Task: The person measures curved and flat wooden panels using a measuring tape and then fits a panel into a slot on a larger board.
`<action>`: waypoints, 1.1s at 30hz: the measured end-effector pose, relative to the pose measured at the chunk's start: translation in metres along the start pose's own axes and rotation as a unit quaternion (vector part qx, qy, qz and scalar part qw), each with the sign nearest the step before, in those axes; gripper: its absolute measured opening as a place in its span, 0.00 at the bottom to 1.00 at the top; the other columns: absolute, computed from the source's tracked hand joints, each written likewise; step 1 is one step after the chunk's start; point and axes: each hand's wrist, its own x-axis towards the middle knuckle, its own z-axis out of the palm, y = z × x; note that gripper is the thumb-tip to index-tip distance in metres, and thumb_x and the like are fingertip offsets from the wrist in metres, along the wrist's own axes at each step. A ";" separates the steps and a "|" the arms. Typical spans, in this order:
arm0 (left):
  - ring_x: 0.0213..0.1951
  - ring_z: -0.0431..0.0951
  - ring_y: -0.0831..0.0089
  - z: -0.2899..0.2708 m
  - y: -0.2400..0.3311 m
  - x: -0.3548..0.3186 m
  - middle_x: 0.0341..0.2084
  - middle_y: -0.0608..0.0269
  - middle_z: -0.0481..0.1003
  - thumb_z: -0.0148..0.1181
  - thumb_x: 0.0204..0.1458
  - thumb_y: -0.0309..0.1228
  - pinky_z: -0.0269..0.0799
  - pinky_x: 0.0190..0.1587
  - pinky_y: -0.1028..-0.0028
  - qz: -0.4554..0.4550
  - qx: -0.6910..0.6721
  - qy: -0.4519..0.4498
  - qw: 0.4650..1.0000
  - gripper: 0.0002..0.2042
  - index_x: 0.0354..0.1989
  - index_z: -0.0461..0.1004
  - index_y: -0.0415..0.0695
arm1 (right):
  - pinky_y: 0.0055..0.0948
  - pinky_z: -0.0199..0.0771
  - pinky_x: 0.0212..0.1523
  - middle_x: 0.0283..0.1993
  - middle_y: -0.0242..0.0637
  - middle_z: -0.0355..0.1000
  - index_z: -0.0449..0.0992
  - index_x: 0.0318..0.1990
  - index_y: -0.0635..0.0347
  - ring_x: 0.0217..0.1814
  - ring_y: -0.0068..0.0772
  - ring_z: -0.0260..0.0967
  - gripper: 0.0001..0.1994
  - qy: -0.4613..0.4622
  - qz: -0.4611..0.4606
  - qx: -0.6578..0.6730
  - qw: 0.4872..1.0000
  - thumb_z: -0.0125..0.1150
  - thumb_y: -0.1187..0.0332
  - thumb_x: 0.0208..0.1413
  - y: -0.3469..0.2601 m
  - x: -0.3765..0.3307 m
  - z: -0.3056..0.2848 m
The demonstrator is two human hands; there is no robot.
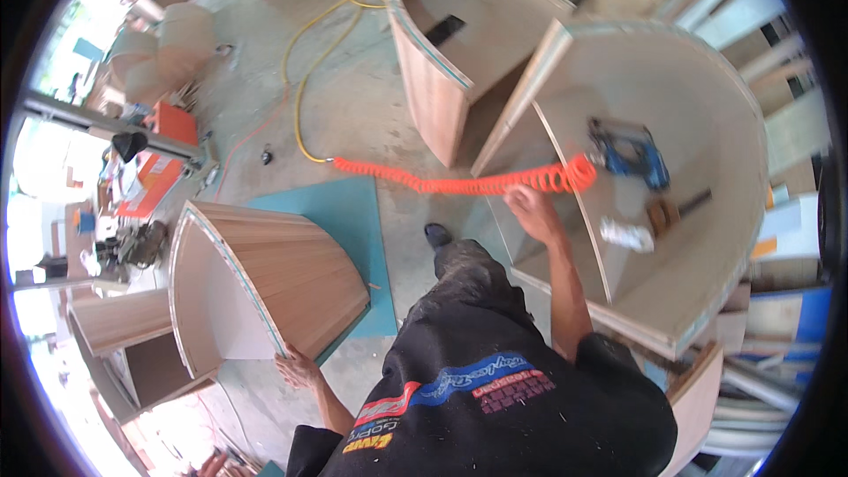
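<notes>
My left hand (298, 366) grips the lower corner edge of a curved plywood cabinet piece (283, 274) that lies on the floor at the lower left. My right hand (530, 209) reaches out to the front edge of a large quarter-round plywood cabinet (707, 124) and touches the orange coiled air hose (495, 182) there; whether the fingers close on the hose I cannot tell. Inside that cabinet lie a blue nail gun (629, 152), a hammer (673, 208) and a small white box (627, 234).
A second curved cabinet (450, 44) stands behind. A yellow hose (309, 62) snakes across the concrete floor. A teal sheet (344, 212) lies under the left cabinet. Another small cabinet (132, 340) sits at the far left. Stacked boards line the right side.
</notes>
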 end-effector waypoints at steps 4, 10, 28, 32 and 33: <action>0.59 0.71 0.46 0.017 -0.037 0.010 0.55 0.43 0.74 0.42 0.65 0.61 0.65 0.59 0.50 -0.021 0.017 -0.060 0.998 0.37 0.62 0.68 0.34 | 0.37 0.77 0.51 0.46 0.48 0.80 0.76 0.52 0.67 0.51 0.38 0.80 0.18 -0.105 0.042 -0.028 0.993 0.60 0.60 0.64 0.022 0.049 0.002; 0.50 0.74 0.42 -0.030 -0.003 0.029 0.46 0.38 0.75 0.52 0.61 0.59 0.69 0.53 0.52 -0.032 -0.120 -0.128 0.984 0.34 0.50 0.71 0.32 | 0.38 0.76 0.52 0.49 0.49 0.80 0.75 0.58 0.63 0.52 0.43 0.79 0.22 -0.234 0.092 -0.142 0.957 0.62 0.57 0.62 -0.044 0.133 0.069; 0.53 0.78 0.52 -0.029 0.169 0.359 0.50 0.41 0.77 0.59 0.61 0.53 0.71 0.56 0.61 -0.171 -0.265 -0.102 0.944 0.32 0.57 0.72 0.31 | 0.38 0.76 0.48 0.46 0.48 0.80 0.79 0.50 0.62 0.46 0.45 0.78 0.18 -0.557 0.007 -0.310 0.770 0.60 0.59 0.59 -0.070 0.323 0.390; 0.51 0.77 0.42 0.031 0.239 0.438 0.46 0.35 0.77 0.53 0.63 0.57 0.70 0.55 0.54 -0.240 -0.316 -0.156 0.905 0.36 0.59 0.69 0.30 | 0.30 0.76 0.37 0.39 0.38 0.80 0.80 0.45 0.58 0.36 0.29 0.77 0.12 -0.483 0.147 -0.168 0.847 0.58 0.61 0.61 -0.098 0.423 0.463; 0.50 0.76 0.40 0.044 0.250 0.443 0.46 0.33 0.76 0.52 0.63 0.57 0.69 0.55 0.51 -0.238 -0.292 -0.180 0.909 0.36 0.59 0.68 0.30 | 0.28 0.75 0.35 0.38 0.35 0.79 0.80 0.44 0.58 0.34 0.26 0.76 0.11 -0.444 0.188 -0.128 0.867 0.57 0.62 0.62 -0.116 0.436 0.475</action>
